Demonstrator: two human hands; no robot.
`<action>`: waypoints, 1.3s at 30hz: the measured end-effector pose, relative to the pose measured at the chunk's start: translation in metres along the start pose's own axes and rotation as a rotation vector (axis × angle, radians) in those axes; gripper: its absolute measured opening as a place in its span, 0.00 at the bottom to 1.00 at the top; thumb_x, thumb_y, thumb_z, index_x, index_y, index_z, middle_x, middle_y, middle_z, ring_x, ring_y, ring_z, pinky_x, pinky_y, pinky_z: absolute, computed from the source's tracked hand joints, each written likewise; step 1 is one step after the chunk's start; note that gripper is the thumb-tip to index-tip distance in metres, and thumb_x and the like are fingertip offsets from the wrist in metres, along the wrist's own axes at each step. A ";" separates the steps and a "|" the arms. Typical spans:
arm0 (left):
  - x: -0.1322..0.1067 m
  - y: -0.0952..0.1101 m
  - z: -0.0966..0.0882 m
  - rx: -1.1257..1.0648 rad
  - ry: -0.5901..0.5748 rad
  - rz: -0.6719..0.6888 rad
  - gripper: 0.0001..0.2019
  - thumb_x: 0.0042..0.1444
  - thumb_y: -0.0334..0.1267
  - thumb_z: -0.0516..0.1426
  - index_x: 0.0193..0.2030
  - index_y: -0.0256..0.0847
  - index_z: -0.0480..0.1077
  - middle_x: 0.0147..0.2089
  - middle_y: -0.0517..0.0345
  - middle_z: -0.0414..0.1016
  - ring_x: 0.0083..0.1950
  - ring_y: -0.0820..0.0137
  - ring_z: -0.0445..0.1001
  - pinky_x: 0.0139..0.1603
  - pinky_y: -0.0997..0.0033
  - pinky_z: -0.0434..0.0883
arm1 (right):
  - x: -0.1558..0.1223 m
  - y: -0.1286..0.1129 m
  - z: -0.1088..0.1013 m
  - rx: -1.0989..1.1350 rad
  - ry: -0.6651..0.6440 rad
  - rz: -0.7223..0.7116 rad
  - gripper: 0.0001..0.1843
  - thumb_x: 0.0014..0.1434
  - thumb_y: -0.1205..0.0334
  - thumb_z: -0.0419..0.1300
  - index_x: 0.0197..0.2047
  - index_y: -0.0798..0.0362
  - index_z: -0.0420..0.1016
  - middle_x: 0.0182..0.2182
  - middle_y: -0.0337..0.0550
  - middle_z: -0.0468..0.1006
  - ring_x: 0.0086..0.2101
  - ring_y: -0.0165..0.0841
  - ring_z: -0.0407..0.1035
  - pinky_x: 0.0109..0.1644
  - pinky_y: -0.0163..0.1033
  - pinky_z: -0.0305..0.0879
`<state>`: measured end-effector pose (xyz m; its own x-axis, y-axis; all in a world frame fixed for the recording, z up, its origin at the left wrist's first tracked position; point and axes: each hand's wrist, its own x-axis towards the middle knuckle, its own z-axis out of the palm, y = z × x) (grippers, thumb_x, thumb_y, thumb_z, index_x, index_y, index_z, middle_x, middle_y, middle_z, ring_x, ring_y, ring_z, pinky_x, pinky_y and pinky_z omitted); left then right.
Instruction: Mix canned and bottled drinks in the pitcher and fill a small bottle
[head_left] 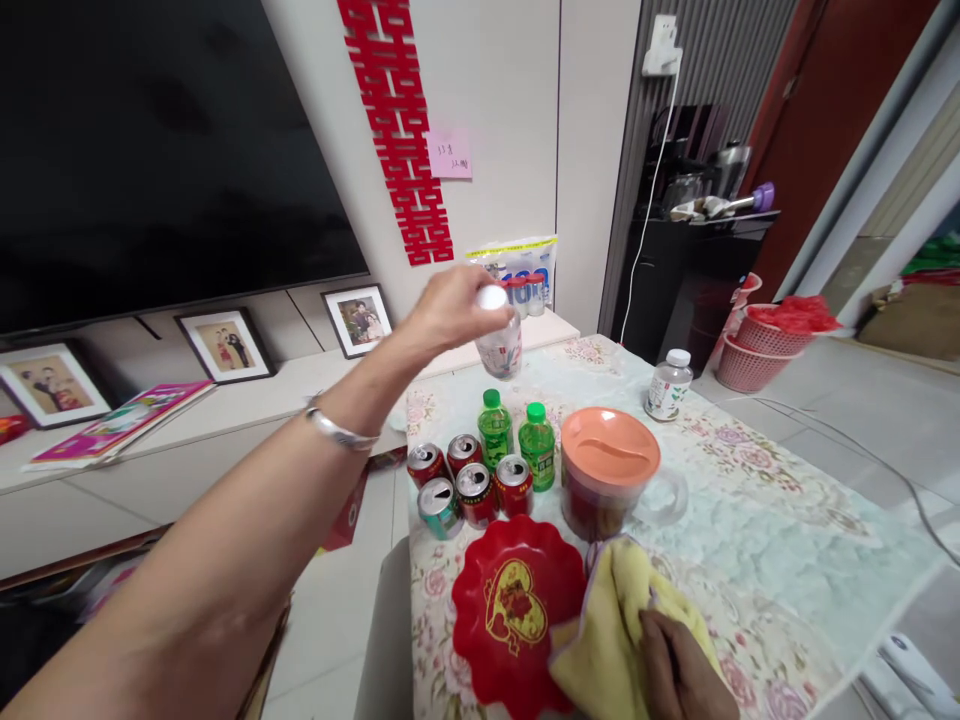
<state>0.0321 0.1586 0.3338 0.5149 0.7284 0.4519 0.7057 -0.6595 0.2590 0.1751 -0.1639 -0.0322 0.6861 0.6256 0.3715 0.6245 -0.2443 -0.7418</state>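
Observation:
My left hand (450,305) reaches out over the far end of the table, its fingers closed on the white cap of a small clear bottle (501,348) held in the air. Below it stand two green bottles (516,436) and several drink cans (469,480). My right hand (679,670) rests at the near edge, fingers pressed on a yellow cloth (622,620) that overlaps a red scalloped plate (510,610) with a heart design. A pitcher with an orange lid (609,450) stands just behind the cloth.
A second white-capped bottle (667,385) stands alone at the table's far right. The floral tablecloth (787,540) stretches to the right. A TV (165,150), framed photos (225,345) and a low shelf lie left. Pink baskets (757,345) sit on the floor beyond.

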 end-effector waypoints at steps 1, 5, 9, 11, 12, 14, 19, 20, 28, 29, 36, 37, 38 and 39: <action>-0.012 0.002 -0.011 -0.041 0.028 -0.022 0.17 0.54 0.45 0.65 0.45 0.33 0.77 0.39 0.56 0.77 0.45 0.62 0.78 0.51 0.59 0.73 | 0.001 0.001 -0.002 -0.001 -0.015 -0.018 0.34 0.68 0.31 0.50 0.37 0.50 0.83 0.36 0.46 0.87 0.34 0.39 0.83 0.34 0.35 0.76; -0.072 0.010 -0.036 -0.225 -0.042 -0.030 0.27 0.60 0.51 0.56 0.50 0.24 0.74 0.37 0.60 0.72 0.43 0.70 0.77 0.48 0.59 0.67 | 0.004 0.002 -0.005 -0.026 -0.029 -0.043 0.31 0.70 0.35 0.51 0.38 0.52 0.83 0.36 0.47 0.87 0.34 0.38 0.83 0.35 0.35 0.74; -0.139 0.013 -0.012 -0.396 -0.173 -0.032 0.16 0.50 0.48 0.66 0.39 0.38 0.78 0.34 0.62 0.76 0.33 0.72 0.73 0.37 0.71 0.68 | 0.005 -0.001 -0.005 -0.041 -0.023 -0.092 0.28 0.71 0.40 0.51 0.39 0.53 0.82 0.37 0.48 0.87 0.34 0.37 0.82 0.37 0.36 0.73; -0.168 0.014 0.013 -0.348 -0.276 -0.022 0.11 0.50 0.45 0.68 0.38 0.42 0.79 0.36 0.61 0.76 0.36 0.70 0.74 0.38 0.69 0.69 | 0.007 -0.004 -0.007 -0.038 -0.031 -0.130 0.25 0.72 0.43 0.52 0.39 0.52 0.81 0.36 0.47 0.87 0.34 0.37 0.82 0.37 0.36 0.73; -0.181 0.014 0.027 -0.336 -0.312 -0.031 0.09 0.52 0.43 0.67 0.38 0.43 0.78 0.37 0.60 0.76 0.37 0.69 0.74 0.39 0.69 0.69 | 0.008 -0.006 -0.009 -0.034 -0.042 -0.152 0.23 0.72 0.45 0.53 0.39 0.52 0.81 0.36 0.45 0.86 0.34 0.36 0.81 0.37 0.36 0.73; -0.202 0.014 0.051 -0.309 -0.399 -0.069 0.07 0.54 0.41 0.66 0.37 0.43 0.78 0.38 0.60 0.75 0.38 0.68 0.74 0.39 0.68 0.68 | 0.010 -0.012 -0.015 -0.024 -0.071 -0.199 0.18 0.72 0.49 0.54 0.41 0.51 0.80 0.36 0.44 0.85 0.34 0.35 0.80 0.37 0.36 0.72; -0.235 0.018 0.086 -0.291 -0.444 -0.183 0.06 0.56 0.41 0.65 0.39 0.42 0.76 0.37 0.60 0.71 0.37 0.67 0.73 0.36 0.69 0.66 | 0.006 -0.027 -0.031 -0.040 -0.197 -0.364 0.14 0.66 0.48 0.62 0.48 0.46 0.81 0.48 0.46 0.82 0.50 0.45 0.75 0.54 0.51 0.69; -0.238 0.019 0.089 -0.296 -0.428 -0.195 0.07 0.56 0.41 0.65 0.39 0.42 0.76 0.37 0.60 0.71 0.38 0.66 0.73 0.37 0.68 0.67 | 0.004 -0.028 -0.032 -0.090 -0.236 -0.410 0.15 0.63 0.49 0.64 0.51 0.44 0.80 0.53 0.46 0.81 0.55 0.49 0.72 0.56 0.54 0.67; -0.257 0.020 0.126 -0.677 -0.202 -0.278 0.13 0.51 0.36 0.64 0.45 0.43 0.72 0.49 0.53 0.76 0.51 0.60 0.76 0.54 0.59 0.74 | 0.004 -0.012 -0.036 -0.316 -0.269 -0.515 0.24 0.57 0.74 0.52 0.51 0.45 0.79 0.46 0.48 0.80 0.45 0.42 0.72 0.48 0.47 0.69; -0.260 0.021 0.133 -0.750 -0.192 -0.324 0.14 0.51 0.36 0.64 0.45 0.44 0.72 0.49 0.54 0.77 0.50 0.61 0.77 0.53 0.60 0.74 | 0.007 -0.011 -0.037 -0.324 -0.255 -0.505 0.24 0.58 0.74 0.52 0.51 0.46 0.79 0.46 0.48 0.80 0.44 0.43 0.72 0.49 0.48 0.69; -0.279 0.029 0.163 -0.993 -0.095 -0.415 0.25 0.45 0.46 0.70 0.49 0.44 0.73 0.48 0.55 0.76 0.50 0.60 0.77 0.54 0.59 0.76 | 0.031 -0.057 -0.048 -0.233 -0.206 -0.543 0.19 0.66 0.65 0.55 0.57 0.44 0.76 0.50 0.49 0.79 0.51 0.46 0.73 0.52 0.52 0.70; -0.279 0.029 0.165 -0.960 -0.077 -0.395 0.27 0.43 0.46 0.72 0.50 0.44 0.73 0.49 0.54 0.76 0.52 0.59 0.77 0.56 0.57 0.75 | 0.036 -0.072 -0.049 -0.155 -0.230 -0.578 0.18 0.68 0.63 0.56 0.60 0.46 0.73 0.51 0.50 0.78 0.52 0.44 0.74 0.53 0.49 0.72; -0.280 0.030 0.168 -0.923 -0.061 -0.372 0.28 0.42 0.46 0.72 0.51 0.43 0.73 0.50 0.53 0.76 0.53 0.58 0.76 0.57 0.55 0.75 | 0.040 -0.087 -0.050 -0.092 -0.280 -0.602 0.19 0.69 0.62 0.57 0.62 0.48 0.70 0.53 0.50 0.77 0.52 0.41 0.75 0.51 0.45 0.74; -0.280 0.031 0.170 -0.890 -0.050 -0.347 0.29 0.41 0.46 0.73 0.51 0.43 0.73 0.50 0.53 0.77 0.53 0.57 0.77 0.57 0.54 0.75 | 0.043 -0.103 -0.050 -0.048 -0.330 -0.581 0.18 0.71 0.62 0.57 0.63 0.48 0.69 0.52 0.50 0.77 0.48 0.37 0.77 0.47 0.40 0.75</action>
<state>-0.0077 -0.0339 0.0702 0.3813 0.9035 0.1958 0.2047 -0.2890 0.9352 0.1591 -0.1486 0.0885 0.0882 0.8572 0.5073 0.8793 0.1724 -0.4440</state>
